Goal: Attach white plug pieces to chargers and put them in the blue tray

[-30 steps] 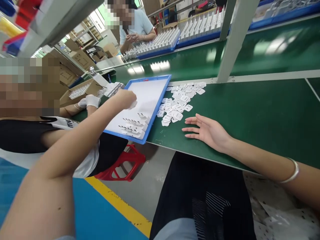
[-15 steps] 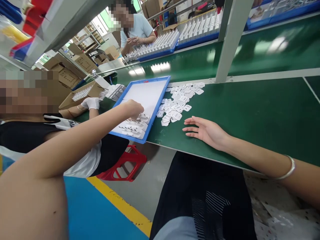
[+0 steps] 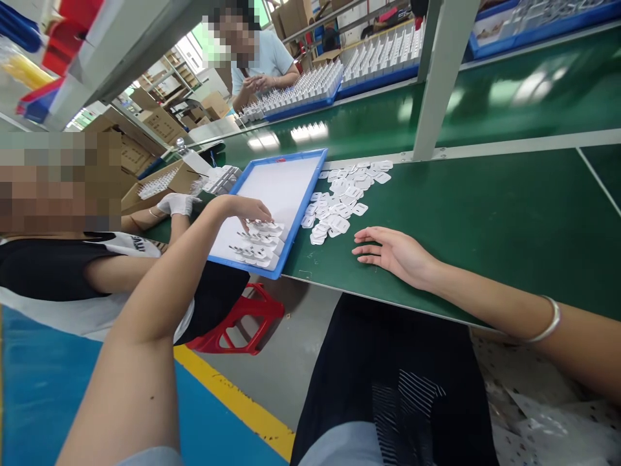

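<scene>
My left hand (image 3: 251, 210) is over the blue-rimmed tray (image 3: 299, 232), at the upper end of rows of small white parts (image 3: 264, 247) with thin pins. Its fingers are apart and point down at the top row; no part shows in it. My right hand (image 3: 391, 254) rests on the green table (image 3: 485, 233), palm turned sideways, fingers spread and holding nothing. Between the tray and my right hand lies a loose pile of flat white tags (image 3: 339, 206).
A grey upright post (image 3: 439, 84) rises behind the table. On the left sits a co-worker with a white-gloved hand (image 3: 178, 204), near a cardboard box (image 3: 182, 178). Across the green belt (image 3: 378, 116) another person handles something beside trays of white parts (image 3: 310, 84).
My left hand has loosened from a closed shape to spread fingers and drawn back slightly left, uncovering more of the top row. My right hand keeps its pose.
</scene>
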A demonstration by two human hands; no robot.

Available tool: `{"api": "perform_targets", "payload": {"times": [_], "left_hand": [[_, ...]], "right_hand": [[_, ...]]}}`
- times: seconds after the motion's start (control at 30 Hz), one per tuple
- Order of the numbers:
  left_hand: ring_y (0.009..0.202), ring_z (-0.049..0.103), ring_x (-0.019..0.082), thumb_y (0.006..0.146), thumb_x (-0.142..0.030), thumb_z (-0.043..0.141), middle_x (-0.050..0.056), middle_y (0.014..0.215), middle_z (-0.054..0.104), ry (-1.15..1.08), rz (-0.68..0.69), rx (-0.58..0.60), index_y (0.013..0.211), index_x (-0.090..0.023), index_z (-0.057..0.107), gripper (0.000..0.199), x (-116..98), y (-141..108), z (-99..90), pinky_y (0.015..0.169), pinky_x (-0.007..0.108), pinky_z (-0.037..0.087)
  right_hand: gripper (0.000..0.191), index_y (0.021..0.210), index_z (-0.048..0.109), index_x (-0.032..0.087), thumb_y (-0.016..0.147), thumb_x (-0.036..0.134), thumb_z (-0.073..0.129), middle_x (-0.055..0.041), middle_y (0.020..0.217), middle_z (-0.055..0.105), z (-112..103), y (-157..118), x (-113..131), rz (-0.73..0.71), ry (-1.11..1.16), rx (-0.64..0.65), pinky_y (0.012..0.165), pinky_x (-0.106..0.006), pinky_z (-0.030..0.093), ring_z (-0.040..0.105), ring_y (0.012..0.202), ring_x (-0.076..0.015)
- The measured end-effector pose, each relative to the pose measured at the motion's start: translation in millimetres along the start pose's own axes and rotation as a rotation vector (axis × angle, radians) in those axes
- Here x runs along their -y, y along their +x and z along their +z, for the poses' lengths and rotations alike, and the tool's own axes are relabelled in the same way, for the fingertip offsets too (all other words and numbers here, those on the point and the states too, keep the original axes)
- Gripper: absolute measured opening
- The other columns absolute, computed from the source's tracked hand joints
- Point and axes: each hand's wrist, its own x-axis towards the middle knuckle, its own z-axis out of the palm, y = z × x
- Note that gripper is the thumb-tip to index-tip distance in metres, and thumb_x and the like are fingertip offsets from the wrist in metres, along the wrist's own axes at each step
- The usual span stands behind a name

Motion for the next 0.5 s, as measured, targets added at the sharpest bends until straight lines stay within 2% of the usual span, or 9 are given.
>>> {"api": "perform_targets", "payload": {"times": [0.23, 0.33, 0.4, 0.47, 0.5], "left_hand": [[0.103, 0.065, 0.033, 0.062, -0.048, 0.07, 0.015, 0.123, 0.069, -0.011, 0.034, -0.004, 0.108, -0.026, 0.076, 0.052, -4, 3, -1.9, 0.087, 0.041, 0.055], [0.103, 0.065, 0.033, 0.062, -0.052, 0.069, 0.016, 0.125, 0.069, -0.024, 0.064, -0.006, 0.106, -0.024, 0.076, 0.052, -5, 3, -1.9, 0.089, 0.041, 0.054], [0.105, 0.066, 0.031, 0.066, -0.057, 0.066, 0.015, 0.127, 0.069, -0.063, 0.108, -0.018, 0.106, -0.024, 0.075, 0.053, -5, -4, -3.5, 0.087, 0.039, 0.056], [0.097, 0.07, 0.03, 0.066, -0.061, 0.063, 0.015, 0.118, 0.073, -0.155, 0.149, -0.131, 0.103, -0.021, 0.075, 0.056, -1, -14, -6.2, 0.078, 0.038, 0.058], [0.087, 0.072, 0.029, 0.063, -0.064, 0.064, 0.015, 0.106, 0.076, -0.232, 0.167, -0.352, 0.095, -0.018, 0.075, 0.057, 2, -19, -7.3, 0.071, 0.039, 0.059]], "right_hand": [[0.02, 0.082, 0.069, 0.015, 0.096, 0.019, 0.055, -0.008, 0.096, 0.062, -2, 1, -3, -0.007, -0.006, 0.001, 0.074, -0.028, 0.06, 0.068, 0.082, -0.0172], [0.02, 0.082, 0.069, 0.015, 0.096, 0.02, 0.055, -0.0078, 0.093, 0.063, -3, 3, -2, 0.001, -0.013, -0.003, 0.071, -0.027, 0.059, 0.066, 0.079, -0.0158], [0.016, 0.083, 0.069, 0.015, 0.094, 0.019, 0.057, -0.0074, 0.092, 0.064, -1, 1, 7, -0.01, -0.054, -0.008, 0.068, -0.025, 0.057, 0.065, 0.078, -0.0149], [0.012, 0.083, 0.068, 0.016, 0.092, 0.02, 0.06, -0.0067, 0.093, 0.065, 1, -4, 27, -0.075, -0.132, -0.009, 0.066, -0.024, 0.055, 0.065, 0.078, -0.0144], [0.009, 0.084, 0.067, 0.017, 0.09, 0.021, 0.062, -0.0063, 0.094, 0.066, 0, -7, 40, -0.137, -0.186, -0.007, 0.066, -0.024, 0.054, 0.065, 0.079, -0.0145]]}}
